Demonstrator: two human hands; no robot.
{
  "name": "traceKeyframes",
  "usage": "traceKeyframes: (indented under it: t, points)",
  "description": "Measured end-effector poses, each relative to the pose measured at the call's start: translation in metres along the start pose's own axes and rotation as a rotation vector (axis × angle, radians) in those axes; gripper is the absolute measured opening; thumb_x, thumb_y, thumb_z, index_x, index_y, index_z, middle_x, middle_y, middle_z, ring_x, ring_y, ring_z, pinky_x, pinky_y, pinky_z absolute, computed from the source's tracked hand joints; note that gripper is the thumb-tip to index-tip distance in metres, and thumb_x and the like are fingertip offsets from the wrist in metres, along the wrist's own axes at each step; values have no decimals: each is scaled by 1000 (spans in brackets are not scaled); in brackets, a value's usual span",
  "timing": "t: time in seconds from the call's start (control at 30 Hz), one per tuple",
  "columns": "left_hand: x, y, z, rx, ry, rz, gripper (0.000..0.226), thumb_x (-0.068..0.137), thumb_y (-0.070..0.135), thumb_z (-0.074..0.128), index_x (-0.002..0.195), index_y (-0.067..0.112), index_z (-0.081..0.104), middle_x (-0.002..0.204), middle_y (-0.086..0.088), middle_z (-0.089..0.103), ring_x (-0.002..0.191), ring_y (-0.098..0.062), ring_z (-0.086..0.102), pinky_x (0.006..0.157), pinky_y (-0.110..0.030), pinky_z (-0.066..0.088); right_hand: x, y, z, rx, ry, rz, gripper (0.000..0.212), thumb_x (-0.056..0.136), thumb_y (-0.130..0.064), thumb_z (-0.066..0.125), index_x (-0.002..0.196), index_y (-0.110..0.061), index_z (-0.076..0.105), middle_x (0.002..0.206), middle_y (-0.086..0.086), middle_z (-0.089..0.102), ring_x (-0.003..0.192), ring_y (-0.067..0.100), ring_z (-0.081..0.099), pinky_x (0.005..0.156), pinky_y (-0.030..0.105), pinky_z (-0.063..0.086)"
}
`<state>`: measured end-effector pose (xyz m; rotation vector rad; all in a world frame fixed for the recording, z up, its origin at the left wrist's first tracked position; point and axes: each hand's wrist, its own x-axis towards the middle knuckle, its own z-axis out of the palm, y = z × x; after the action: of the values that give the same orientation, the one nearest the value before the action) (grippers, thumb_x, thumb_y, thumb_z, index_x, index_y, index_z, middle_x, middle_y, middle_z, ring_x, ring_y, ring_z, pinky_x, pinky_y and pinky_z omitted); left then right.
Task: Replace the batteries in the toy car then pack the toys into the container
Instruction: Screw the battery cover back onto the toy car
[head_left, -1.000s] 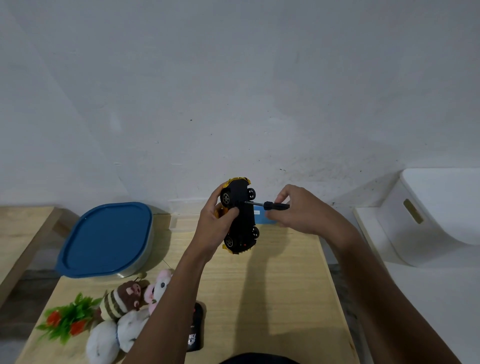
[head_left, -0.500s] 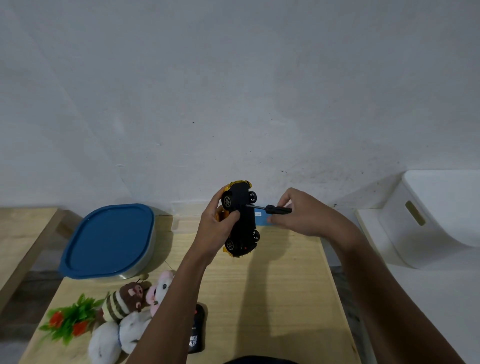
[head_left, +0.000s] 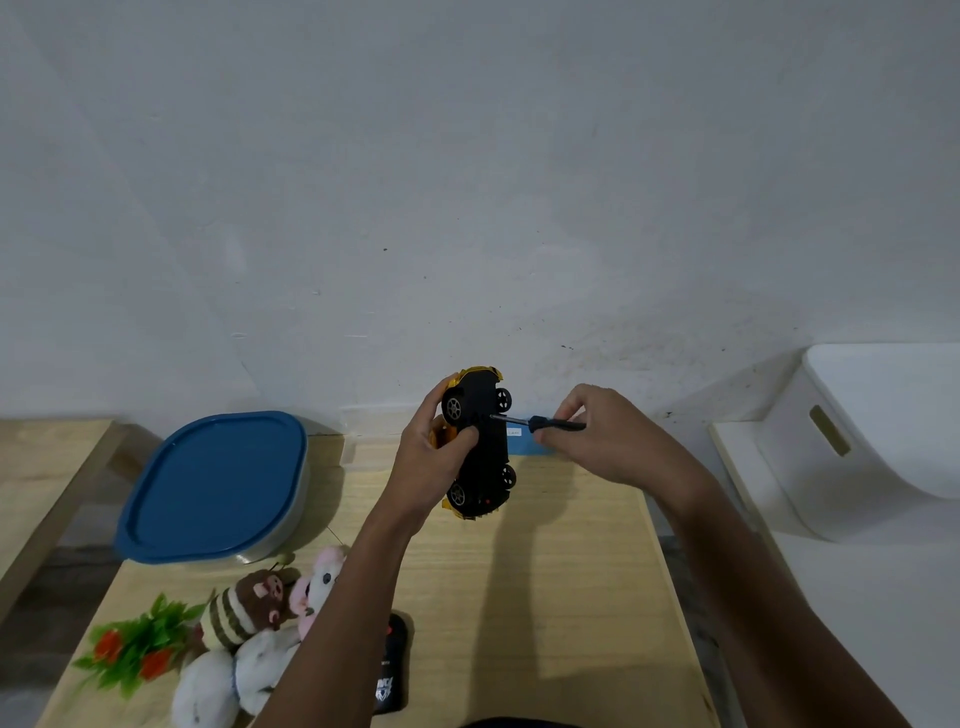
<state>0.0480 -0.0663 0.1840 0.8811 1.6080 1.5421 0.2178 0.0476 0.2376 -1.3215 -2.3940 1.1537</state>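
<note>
My left hand (head_left: 434, 457) grips a yellow toy car (head_left: 485, 447) held up above the wooden table (head_left: 545, 597), its black underside and wheels turned toward me. My right hand (head_left: 608, 441) pinches a small black-handled screwdriver (head_left: 540, 422) whose metal tip touches the car's underside near its upper wheels. A container with a blue lid (head_left: 213, 486), closed, sits at the table's far left corner. Plush toys (head_left: 249, 629) lie at the near left.
A green plastic plant with red flowers (head_left: 130, 649) lies beside the plush toys. A black remote (head_left: 392, 665) lies under my left forearm. A blue card (head_left: 535, 447) lies behind the car. A white stool (head_left: 857, 441) stands to the right, a wooden bench (head_left: 36, 467) to the left.
Both hands with the car and screwdriver have shifted slightly lower in view. The screwdriver tip stays on the car's underside.
</note>
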Motion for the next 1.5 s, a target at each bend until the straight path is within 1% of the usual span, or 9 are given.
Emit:
traceKeyframes:
  t: [0.17, 0.37, 0.53, 0.73, 1.0, 1.13, 1.27, 1.4, 1.5]
  points:
    - [0, -1, 2, 28, -13, 4, 56, 94, 7, 59, 133, 45, 50, 101, 6, 71, 97, -13, 68, 83, -27, 58, 3, -4, -1, -9, 84, -21, 52, 91, -48, 58, 72, 1, 60, 70, 19, 65, 53, 19, 51, 68, 45, 53]
    - [2, -2, 1, 6, -3, 6, 56, 93, 5, 58, 135, 42, 51, 104, 2, 71, 97, -16, 68, 82, -29, 59, 1, -2, -4, 24, -46, 40, 32, 78, -49, 74, 92, -26, 57, 89, -3, 68, 75, 13, 65, 65, 32, 49]
    - [2, -3, -1, 15, -2, 4, 56, 93, 6, 58, 135, 43, 51, 106, -2, 70, 98, -20, 67, 83, -31, 59, 4, -4, -3, -16, 29, -2, 52, 91, -51, 57, 76, -1, 64, 64, 8, 63, 54, 20, 52, 63, 35, 48]
    - [1, -2, -2, -13, 2, 7, 55, 94, 4, 58, 133, 42, 52, 105, -4, 70, 97, -19, 68, 77, -26, 58, -1, -5, -1, -100, -63, 18, 30, 82, -50, 67, 93, -27, 51, 92, -5, 63, 78, 12, 61, 72, 33, 48]
    - [-2, -7, -6, 9, 6, -8, 56, 93, 4, 58, 134, 41, 53, 103, -2, 71, 97, -23, 67, 82, -33, 60, -1, -11, 7, -161, -34, -20, 52, 96, -50, 49, 87, -2, 67, 63, 1, 52, 53, 14, 48, 52, 27, 36]
    - [-4, -9, -4, 3, 22, -10, 57, 92, 2, 58, 133, 42, 53, 102, -2, 71, 96, -22, 67, 85, -34, 59, -1, -9, 7, -112, -115, 11, 30, 83, -47, 67, 97, -27, 50, 97, -4, 62, 77, 13, 61, 68, 31, 48]
    - [-3, -8, -5, -26, 48, -9, 55, 93, 1, 57, 132, 39, 54, 96, 1, 71, 87, -11, 68, 72, -24, 56, -1, -13, 4, -127, -4, -58, 20, 85, -38, 70, 86, -22, 58, 85, -6, 60, 70, 9, 55, 61, 27, 43]
    - [-3, -6, -7, -32, 41, -12, 55, 93, 1, 57, 134, 38, 54, 99, 0, 71, 88, -12, 68, 72, -24, 57, 0, -14, 8, -94, -66, -17, 43, 95, -48, 53, 85, -10, 70, 62, 5, 53, 51, 13, 45, 53, 27, 35]
    - [-4, -7, -7, -26, 31, -11, 55, 93, 1, 57, 133, 39, 54, 103, -3, 71, 93, -18, 68, 79, -30, 59, 0, -15, 9, -97, -120, 29, 36, 90, -50, 58, 100, -16, 60, 76, -3, 58, 58, 11, 48, 55, 27, 36]
